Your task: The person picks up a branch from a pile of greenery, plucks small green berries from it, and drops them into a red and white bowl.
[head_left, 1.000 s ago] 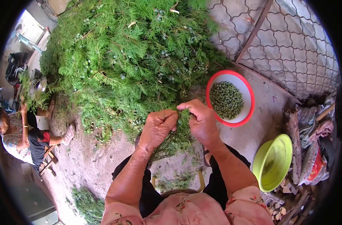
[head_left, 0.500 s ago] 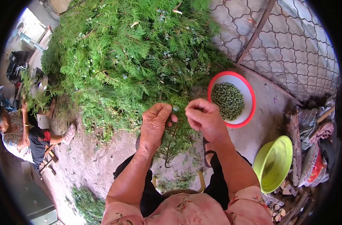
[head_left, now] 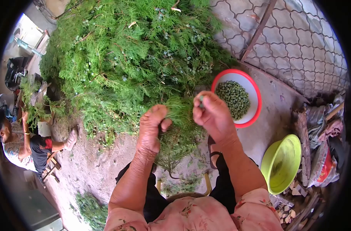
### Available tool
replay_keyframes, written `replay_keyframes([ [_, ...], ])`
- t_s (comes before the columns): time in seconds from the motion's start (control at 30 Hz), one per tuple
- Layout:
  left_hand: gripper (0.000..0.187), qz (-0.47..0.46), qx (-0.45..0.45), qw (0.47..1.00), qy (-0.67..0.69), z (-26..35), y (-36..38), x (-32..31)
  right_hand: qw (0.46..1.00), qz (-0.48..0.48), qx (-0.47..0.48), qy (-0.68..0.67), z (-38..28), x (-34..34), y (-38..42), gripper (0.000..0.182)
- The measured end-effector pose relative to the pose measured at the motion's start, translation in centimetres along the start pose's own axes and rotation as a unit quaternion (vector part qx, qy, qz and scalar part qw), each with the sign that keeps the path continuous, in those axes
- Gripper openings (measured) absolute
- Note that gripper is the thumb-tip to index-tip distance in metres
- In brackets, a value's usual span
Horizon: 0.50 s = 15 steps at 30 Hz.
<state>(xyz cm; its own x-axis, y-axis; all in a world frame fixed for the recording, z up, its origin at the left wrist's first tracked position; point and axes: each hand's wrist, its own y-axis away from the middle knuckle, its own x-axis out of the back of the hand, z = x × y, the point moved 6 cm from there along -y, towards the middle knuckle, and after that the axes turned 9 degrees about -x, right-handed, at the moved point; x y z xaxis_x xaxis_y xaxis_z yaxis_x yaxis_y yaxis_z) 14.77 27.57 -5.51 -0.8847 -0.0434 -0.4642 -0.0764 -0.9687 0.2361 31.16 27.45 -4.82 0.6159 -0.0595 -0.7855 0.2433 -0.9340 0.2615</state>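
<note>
Between my knees, my left hand (head_left: 151, 125) is closed on a green conifer sprig (head_left: 176, 107) whose feathery tips blur past the fingers. My right hand (head_left: 214, 117) pinches a small green cone (head_left: 201, 101) between thumb and forefinger, a little apart from the left hand. Just beyond both hands rises a big heap of cut conifer branches (head_left: 117, 65) dotted with pale green cones. A white basin with a red rim (head_left: 256, 90), beside my right hand, holds many picked green cones (head_left: 233, 100). Another leafy sprig (head_left: 169, 156) lies below my hands with its stem toward me.
At the left sits another person (head_left: 19, 144), holding a branch. A yellow-green tub (head_left: 285, 165) tilts at the right near firewood (head_left: 301, 146) and sacks. Wire mesh (head_left: 298, 50) stands behind the basin. More greenery (head_left: 91, 210) lies on the ground at lower left.
My right hand has lifted slightly away from the sprig, and the cone in its pinch now shows. My left hand has shifted a little left.
</note>
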Motion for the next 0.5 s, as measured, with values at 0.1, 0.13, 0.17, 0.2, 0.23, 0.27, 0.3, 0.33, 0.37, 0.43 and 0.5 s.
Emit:
replay_keyframes([
  [0.1, 0.028, 0.080, -0.022, 0.994, 0.064, 0.9, -0.2, 1.7, 0.999, 0.014, 0.008, -0.036, -1.9, 0.1, 0.5, 0.017],
  [0.13, 0.028, 0.080, -0.024, 0.995, 0.063, 1.0, -0.1, 1.7, 0.998, 0.003, 0.014, -0.066, -2.1, 0.2, 0.6, 0.019],
  [0.17, 0.028, 0.119, -0.046, 0.990, 0.063, 1.5, 0.0, 2.1, 0.997, 0.029, 0.005, -0.066, -1.4, 1.1, 0.4, 0.024],
  [0.2, 0.028, 0.158, -0.069, 0.983, 0.063, 1.9, 0.1, 2.5, 0.997, 0.027, 0.006, -0.067, -0.8, 1.6, 0.4, 0.024],
  [0.23, 0.027, 0.137, -0.083, 0.985, 0.062, 2.0, -0.1, 2.8, 0.996, 0.052, -0.062, 0.033, 0.5, 2.2, 0.3, 0.026],
  [0.27, 0.027, 0.137, -0.085, 0.985, 0.062, 1.9, -0.2, 2.9, 0.980, 0.076, -0.128, 0.132, 1.6, 2.7, 0.6, 0.029],
  [0.3, 0.026, 0.123, -0.092, 0.986, 0.059, 2.0, -0.2, 2.9, 0.968, 0.112, -0.136, 0.178, 2.2, 1.4, 0.8, 0.031],
  [0.33, 0.025, 0.109, -0.098, 0.988, 0.056, 2.0, -0.1, 2.7, 0.968, 0.112, -0.135, 0.177, 2.9, 1.0, 0.9, 0.031],
  [0.37, 0.025, 0.107, -0.097, 0.988, 0.056, 2.0, 0.0, 2.7, 0.967, 0.079, -0.183, 0.158, 4.2, 0.5, 1.1, 0.027],
  [0.43, 0.019, -0.017, -0.081, 0.996, 0.028, 2.0, 0.3, 1.3, 0.963, 0.045, -0.229, 0.138, 5.6, -0.5, 1.2, 0.024],
  [0.5, 0.017, -0.107, -0.064, 0.992, -0.007, 2.0, 0.9, 0.0, 0.977, 0.086, -0.175, 0.092, 5.2, -0.7, 1.1, 0.017],
])
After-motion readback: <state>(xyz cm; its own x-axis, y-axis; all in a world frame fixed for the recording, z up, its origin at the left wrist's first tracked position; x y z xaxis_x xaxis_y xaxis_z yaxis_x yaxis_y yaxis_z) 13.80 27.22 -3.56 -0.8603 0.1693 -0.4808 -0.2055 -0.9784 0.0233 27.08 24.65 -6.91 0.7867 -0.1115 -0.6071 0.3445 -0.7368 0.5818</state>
